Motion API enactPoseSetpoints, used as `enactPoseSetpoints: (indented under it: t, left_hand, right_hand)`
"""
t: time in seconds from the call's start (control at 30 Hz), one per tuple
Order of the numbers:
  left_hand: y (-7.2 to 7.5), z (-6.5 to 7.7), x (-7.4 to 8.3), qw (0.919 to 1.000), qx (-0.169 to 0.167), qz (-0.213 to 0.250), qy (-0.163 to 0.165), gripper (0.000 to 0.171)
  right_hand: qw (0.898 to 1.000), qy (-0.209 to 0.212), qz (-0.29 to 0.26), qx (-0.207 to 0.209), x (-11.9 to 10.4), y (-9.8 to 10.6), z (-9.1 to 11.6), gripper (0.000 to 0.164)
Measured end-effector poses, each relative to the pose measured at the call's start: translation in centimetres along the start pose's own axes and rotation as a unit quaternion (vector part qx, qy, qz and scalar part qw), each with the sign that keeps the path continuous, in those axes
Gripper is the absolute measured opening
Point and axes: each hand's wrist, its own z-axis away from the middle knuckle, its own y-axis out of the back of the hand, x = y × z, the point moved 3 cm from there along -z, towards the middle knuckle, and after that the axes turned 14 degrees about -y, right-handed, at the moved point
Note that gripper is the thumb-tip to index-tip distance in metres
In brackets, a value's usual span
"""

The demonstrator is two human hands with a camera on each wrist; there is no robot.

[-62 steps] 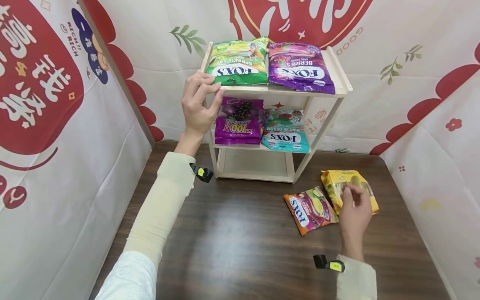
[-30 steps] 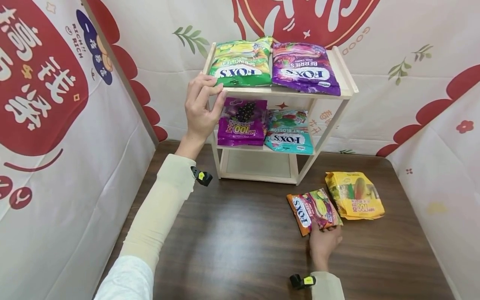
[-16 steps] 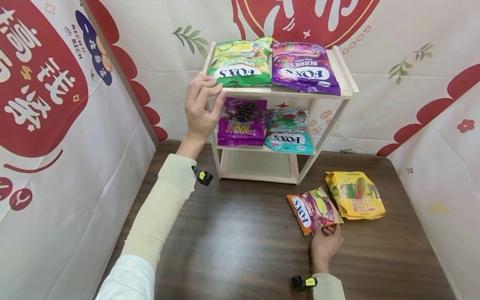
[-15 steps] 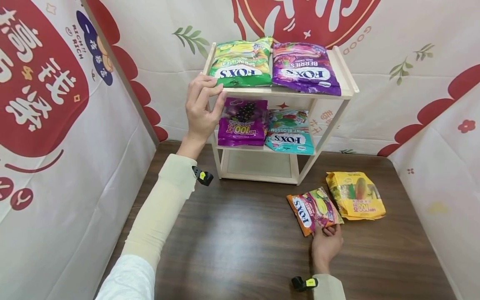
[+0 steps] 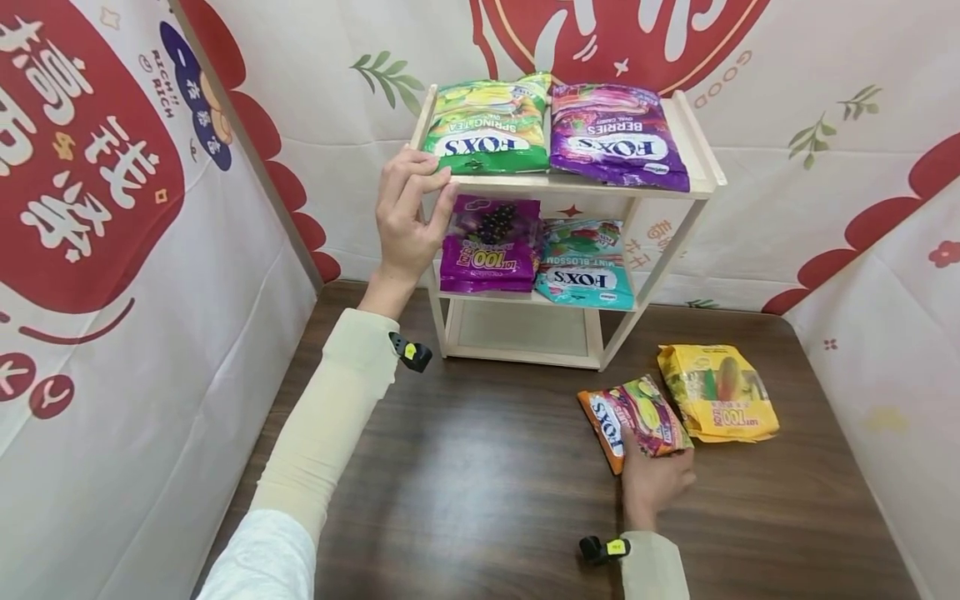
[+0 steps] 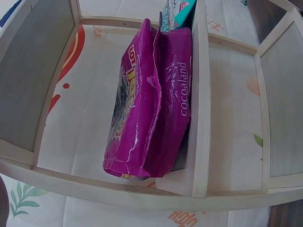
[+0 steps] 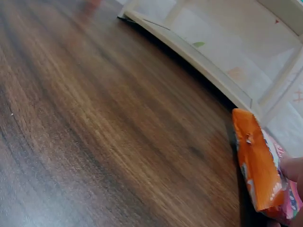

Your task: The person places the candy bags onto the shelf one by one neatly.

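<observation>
My left hand (image 5: pixel 408 212) grips the top front left corner of a small wooden shelf (image 5: pixel 701 190), its fingers over the board beside a green candy bag (image 5: pixel 491 129). My right hand (image 5: pixel 654 479) holds the near edge of an orange and pink candy bag (image 5: pixel 652 412) marked FOX'S, thumb over its face and fingers curled at the edge. That bag lies on the table right of the shelf; in the right wrist view its orange end (image 7: pixel 258 165) shows by the thumb. Behind it lies a yellow candy bag (image 5: pixel 723 400), untouched.
Next to the green bag lies a purple candy bag (image 5: pixel 618 137). The middle shelf bears a magenta candy bag (image 5: pixel 491 250) and a teal one (image 5: pixel 585 271). Below is the bottom panel (image 5: pixel 521 329), close to the dark wooden table (image 5: pixel 450 467). Printed cloth walls enclose the sides and back.
My right hand has left the yellow bag, moved left and nearer, and taken hold of the orange candy bag. Its thumb now lies further over the bag. My left hand keeps to the shelf corner.
</observation>
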Motion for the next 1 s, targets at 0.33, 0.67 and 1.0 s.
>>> enactPoseSetpoints:
  t: [0.33, 0.67, 1.0]
  left_hand:
    - [-0.1, 0.2, -0.2, 1.0000, 0.000, -0.003, 0.002, 0.015]
    - [-0.3, 0.3, 0.0, 1.0000, 0.000, -0.001, 0.003, 0.015]
    - [-0.2, 0.1, 0.1, 1.0000, 0.004, -0.001, 0.005, 0.015]
  right_hand:
    - [0.999, 0.012, 0.039, 0.006, -0.4, -0.4, 0.4, 0.107]
    - [0.999, 0.024, 0.024, -0.013, -0.4, -0.1, 0.2, 0.098]
    - [0.998, 0.063, -0.020, 0.009, 0.4, 0.2, -0.3, 0.073]
